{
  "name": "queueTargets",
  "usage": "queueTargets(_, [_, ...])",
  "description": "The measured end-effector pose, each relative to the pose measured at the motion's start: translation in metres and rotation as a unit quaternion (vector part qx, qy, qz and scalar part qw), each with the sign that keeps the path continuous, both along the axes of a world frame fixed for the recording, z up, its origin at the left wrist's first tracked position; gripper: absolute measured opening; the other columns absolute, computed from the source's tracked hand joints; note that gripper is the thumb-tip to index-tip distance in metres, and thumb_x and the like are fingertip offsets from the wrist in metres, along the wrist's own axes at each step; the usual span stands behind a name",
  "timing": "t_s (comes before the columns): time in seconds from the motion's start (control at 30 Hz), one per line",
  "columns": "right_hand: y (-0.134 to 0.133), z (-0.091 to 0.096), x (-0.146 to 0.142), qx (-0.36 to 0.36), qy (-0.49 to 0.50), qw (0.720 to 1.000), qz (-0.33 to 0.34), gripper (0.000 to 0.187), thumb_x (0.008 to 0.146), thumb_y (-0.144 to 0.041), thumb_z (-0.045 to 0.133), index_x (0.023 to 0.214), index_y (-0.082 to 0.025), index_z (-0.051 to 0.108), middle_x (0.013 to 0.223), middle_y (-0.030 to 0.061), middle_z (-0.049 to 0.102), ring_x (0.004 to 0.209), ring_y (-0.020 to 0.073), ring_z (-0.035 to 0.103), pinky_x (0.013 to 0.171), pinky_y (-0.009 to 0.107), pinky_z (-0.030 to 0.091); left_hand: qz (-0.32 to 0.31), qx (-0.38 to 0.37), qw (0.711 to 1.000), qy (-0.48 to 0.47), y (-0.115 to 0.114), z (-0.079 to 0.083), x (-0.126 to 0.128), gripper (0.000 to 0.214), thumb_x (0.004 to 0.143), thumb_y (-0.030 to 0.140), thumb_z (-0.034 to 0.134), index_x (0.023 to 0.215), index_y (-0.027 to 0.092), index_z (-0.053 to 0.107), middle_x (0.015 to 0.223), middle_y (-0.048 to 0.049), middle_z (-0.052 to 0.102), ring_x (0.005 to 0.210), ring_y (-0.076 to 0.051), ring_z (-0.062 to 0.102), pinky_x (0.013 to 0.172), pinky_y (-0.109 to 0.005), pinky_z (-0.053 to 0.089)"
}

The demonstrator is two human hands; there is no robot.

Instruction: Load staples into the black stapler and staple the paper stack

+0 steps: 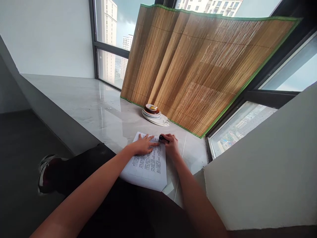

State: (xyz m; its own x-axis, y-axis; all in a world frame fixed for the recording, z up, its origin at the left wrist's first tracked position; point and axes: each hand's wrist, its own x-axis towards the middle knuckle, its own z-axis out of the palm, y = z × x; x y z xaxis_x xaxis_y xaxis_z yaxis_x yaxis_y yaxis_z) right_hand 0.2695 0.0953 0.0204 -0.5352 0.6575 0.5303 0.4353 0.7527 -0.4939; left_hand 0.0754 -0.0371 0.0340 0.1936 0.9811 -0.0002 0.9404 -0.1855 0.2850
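Note:
A printed sheet of paper (151, 168), perhaps with others under it, lies on the tiled ledge, its near edge hanging slightly over the front. My left hand (145, 145) rests flat on its upper part with fingers spread. At the sheet's far right corner, my right hand (170, 142) is closed around a small black stapler (162, 138). The stapler's front end reaches over the paper's corner; most of its body is hidden by my fingers. My left fingertips come close to it.
Beyond the paper stands a stack of plates (155, 115) with small dishes on top. A green-edged bamboo blind (188, 72) leans against the windows behind. A white wall (262, 165) bounds the right side. The ledge (84, 99) extends left above a dark floor.

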Motion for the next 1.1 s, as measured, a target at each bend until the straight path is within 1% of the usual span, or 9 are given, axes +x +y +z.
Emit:
queueTargets(0.17, [0.000, -0.001, -0.001, 0.006, -0.018, 1.000, -0.005, 0.041, 0.090, -0.016, 0.057, 0.121, -0.035, 0.077, 0.110, 0.0027, 0.073, 0.106, 0.0256, 0.058, 0.098, 0.042, 0.042, 0.003, -0.002, 1.000, -0.009, -0.001, 0.002, 0.001, 0.055, 0.100, 0.037, 0.051, 0.153, 0.050, 0.045, 0.174, -0.0029, 0.019, 0.158, -0.047, 0.013, 0.111, -0.087, 0.004])
queueTargets(0.3, [-0.001, -0.001, -0.002, 0.014, -0.032, 0.999, -0.020, 0.041, 0.090, -0.016, 0.058, 0.121, -0.036, 0.077, 0.112, 0.0023, 0.073, 0.108, 0.0254, 0.058, 0.098, 0.042, 0.038, 0.005, -0.004, 1.000, -0.013, -0.002, 0.003, 0.002, 0.055, 0.100, 0.037, 0.051, 0.153, 0.049, 0.045, 0.174, -0.0031, 0.019, 0.158, -0.046, 0.012, 0.111, -0.087, 0.004])
queueTargets(0.47, [-0.003, 0.000, -0.003, 0.018, -0.039, 0.999, -0.033, 0.039, 0.092, -0.018, 0.060, 0.123, -0.036, 0.075, 0.112, 0.0024, 0.073, 0.109, 0.0262, 0.058, 0.096, 0.042, 0.037, 0.002, -0.007, 1.000, -0.003, 0.000, 0.001, 0.001, 0.056, 0.100, 0.035, 0.050, 0.154, 0.048, 0.044, 0.174, -0.0049, 0.017, 0.158, -0.047, 0.012, 0.110, -0.087, 0.004])
queueTargets(0.63, [-0.003, 0.001, -0.003, 0.018, -0.044, 0.998, -0.029, 0.039, 0.091, -0.017, 0.060, 0.122, -0.036, 0.076, 0.112, 0.0021, 0.073, 0.108, 0.0247, 0.057, 0.096, 0.041, 0.037, 0.002, 0.001, 1.000, -0.010, 0.002, -0.001, 0.001, 0.058, 0.098, 0.035, 0.054, 0.153, 0.051, 0.044, 0.174, -0.0022, 0.018, 0.158, -0.047, 0.013, 0.110, -0.088, 0.004])
queueTargets(0.7, [-0.004, 0.001, -0.004, 0.021, -0.052, 0.998, -0.035, 0.039, 0.092, -0.017, 0.060, 0.122, -0.037, 0.076, 0.111, 0.0023, 0.072, 0.107, 0.0248, 0.057, 0.095, 0.041, 0.036, 0.001, 0.002, 1.000, -0.008, 0.001, 0.000, 0.001, 0.058, 0.098, 0.036, 0.053, 0.153, 0.051, 0.044, 0.174, -0.0025, 0.019, 0.158, -0.047, 0.013, 0.109, -0.088, 0.004])
queueTargets(0.8, [-0.007, 0.001, -0.005, 0.037, -0.079, 0.995, -0.046, 0.043, 0.092, -0.014, 0.057, 0.124, -0.037, 0.075, 0.112, 0.0031, 0.071, 0.108, 0.0250, 0.055, 0.093, 0.041, 0.033, 0.000, -0.003, 1.000, -0.003, 0.002, 0.000, 0.001, 0.056, 0.099, 0.036, 0.052, 0.153, 0.049, 0.045, 0.174, -0.0036, 0.020, 0.158, -0.047, 0.013, 0.110, -0.088, 0.004])
queueTargets(0.97, [-0.015, 0.003, -0.006, 0.082, -0.130, 0.987, -0.056, 0.051, 0.090, -0.006, 0.053, 0.126, -0.036, 0.073, 0.113, 0.0046, 0.070, 0.108, 0.0249, 0.052, 0.091, 0.042, 0.030, -0.001, 0.000, 1.000, 0.005, 0.004, -0.004, -0.001, 0.054, 0.100, 0.039, 0.050, 0.154, 0.047, 0.046, 0.174, -0.0048, 0.019, 0.158, -0.046, 0.013, 0.111, -0.086, 0.005])
queueTargets(1.1, [-0.021, 0.007, -0.007, 0.101, -0.167, 0.979, -0.055, 0.052, 0.091, -0.007, 0.053, 0.127, -0.039, 0.071, 0.114, 0.0047, 0.070, 0.108, 0.0255, 0.051, 0.091, 0.042, 0.029, 0.002, -0.001, 1.000, 0.004, 0.004, -0.004, -0.002, 0.055, 0.100, 0.038, 0.050, 0.154, 0.047, 0.045, 0.174, -0.0054, 0.018, 0.158, -0.045, 0.014, 0.111, -0.086, 0.006])
